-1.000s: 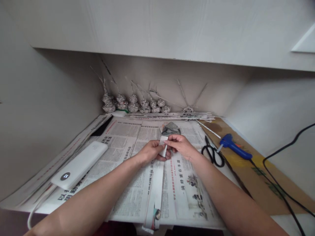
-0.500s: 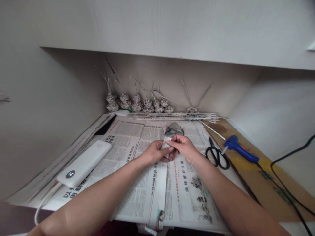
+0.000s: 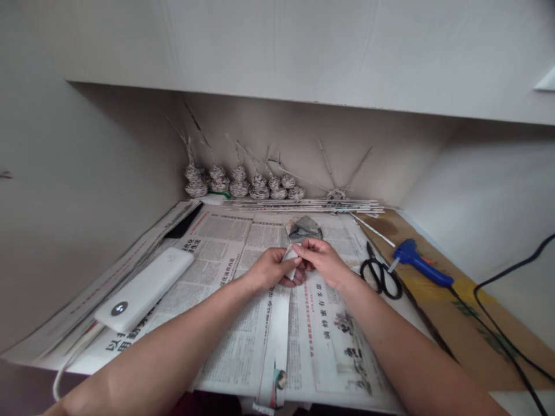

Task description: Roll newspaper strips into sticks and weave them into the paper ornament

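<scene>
A long paper strip (image 3: pixel 280 323) runs from the front edge of the table up to both hands. My left hand (image 3: pixel 277 267) pinches its upper end between thumb and fingers. My right hand (image 3: pixel 318 257) closes on the tip of the same strip, its thumb and fingertips touching the left fingers. A thin line, perhaps a thin stick or wire, stands out just above the fingertips. Just beyond the hands lies a dark grey crumpled cloth or pouch (image 3: pixel 307 229) on the newspaper (image 3: pixel 217 260).
Black scissors (image 3: pixel 381 277) and a blue glue gun (image 3: pixel 420 263) lie to the right, the gun on cardboard (image 3: pixel 477 323). A white power bank (image 3: pixel 145 289) with a cable is on the left. Several woven paper gourds (image 3: pixel 239 182) and thin paper rods (image 3: pixel 307 205) line the back.
The strip's upper end is turned or folded over more between the fingers. Both hands stay in nearly the same place; the whole view shifts slightly.
</scene>
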A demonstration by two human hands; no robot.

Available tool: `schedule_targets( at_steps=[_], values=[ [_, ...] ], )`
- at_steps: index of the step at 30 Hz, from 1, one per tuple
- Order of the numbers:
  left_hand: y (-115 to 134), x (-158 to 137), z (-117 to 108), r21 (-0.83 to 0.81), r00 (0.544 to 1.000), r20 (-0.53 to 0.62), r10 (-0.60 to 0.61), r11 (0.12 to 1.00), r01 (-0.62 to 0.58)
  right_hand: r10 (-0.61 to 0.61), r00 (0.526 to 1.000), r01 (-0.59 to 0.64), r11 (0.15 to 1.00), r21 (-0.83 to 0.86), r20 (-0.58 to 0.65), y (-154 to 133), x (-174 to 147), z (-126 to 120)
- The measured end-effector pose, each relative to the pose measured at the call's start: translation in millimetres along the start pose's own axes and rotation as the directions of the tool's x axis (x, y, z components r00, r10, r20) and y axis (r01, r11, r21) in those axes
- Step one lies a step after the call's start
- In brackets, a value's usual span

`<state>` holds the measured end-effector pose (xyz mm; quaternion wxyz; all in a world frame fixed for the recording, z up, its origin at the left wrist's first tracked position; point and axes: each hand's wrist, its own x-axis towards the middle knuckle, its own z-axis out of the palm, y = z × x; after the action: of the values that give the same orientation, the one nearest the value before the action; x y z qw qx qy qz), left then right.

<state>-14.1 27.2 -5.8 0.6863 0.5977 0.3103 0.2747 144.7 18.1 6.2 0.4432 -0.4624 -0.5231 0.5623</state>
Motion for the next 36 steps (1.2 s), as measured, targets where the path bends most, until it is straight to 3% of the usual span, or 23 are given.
schedule_targets(
  at_steps=[8,15,18,23,28,33,36],
  values=[
    [1.6,-0.4,2.5,-0.014,1.0,-0.02,-0.021,1.0,0.021,-0.052,0.996,0.051,0.998,-0.026,-0.076,1.0,0.5,1.5],
    [4.1,-2.3,4.7,-0.246,0.985,-0.052,-0.163,0.958,0.145,-0.019,0.992,0.025,0.999,0.045,-0.125,3.2,1.5,3.1],
    [4.4,-2.4,4.6,-0.294,0.986,-0.042,-0.162,0.945,0.143,-0.029,0.983,0.041,0.997,0.064,-0.18,2.0,1.5,4.8],
    [3.3,-3.2,6.1,-0.223,0.992,-0.027,-0.12,0.969,0.111,-0.039,0.981,0.052,0.997,0.064,-0.19,0.1,-0.8,7.4],
    [4.9,-4.3,7.4,-0.103,0.996,-0.066,-0.065,0.993,0.058,0.014,0.998,-0.007,0.994,0.105,-0.061,0.3,-1.9,6.8],
    [4.3,-2.9,4.5,-0.091,0.994,-0.089,-0.068,0.994,0.06,0.011,0.984,-0.001,0.998,0.055,-0.18,-0.4,4.7,-3.1],
    [3.6,-2.1,2.5,-0.085,0.992,-0.108,-0.07,0.994,0.061,0.042,0.987,-0.028,0.996,0.089,-0.156,-3.9,6.0,-10.4]
  ],
)
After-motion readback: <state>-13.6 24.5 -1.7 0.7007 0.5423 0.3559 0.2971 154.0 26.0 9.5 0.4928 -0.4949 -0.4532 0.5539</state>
